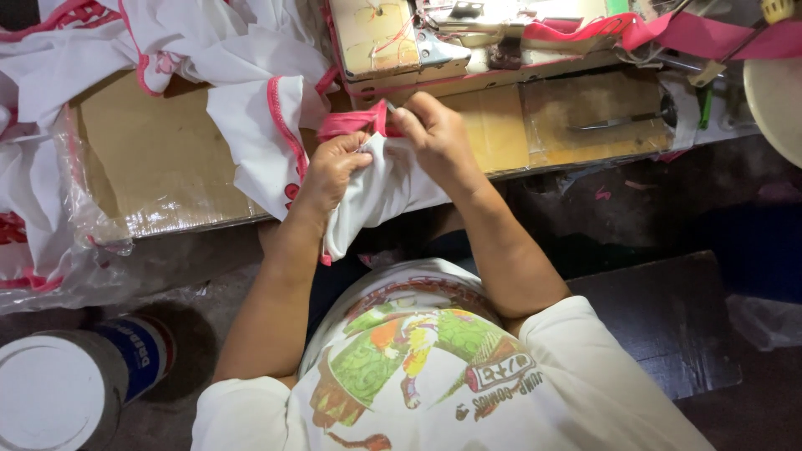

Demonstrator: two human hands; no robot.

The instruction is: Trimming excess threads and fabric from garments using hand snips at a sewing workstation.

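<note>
Hands (334,167) (434,138) pinch white garment (376,196) with pink trim (351,124) beside tin (67,384).

A worktable (159,159) covered in brown cardboard under clear plastic film is carrying everything here. A heap of white garments with pink trim (167,42) is lying across its far left part, one piece (263,138) hanging over the near edge. A sewing machine (401,42) is sitting at the back, with pink binding tape (685,33) trailing to the right. A pair of metal tweezers (614,123) is lying on the right part of the top
</note>
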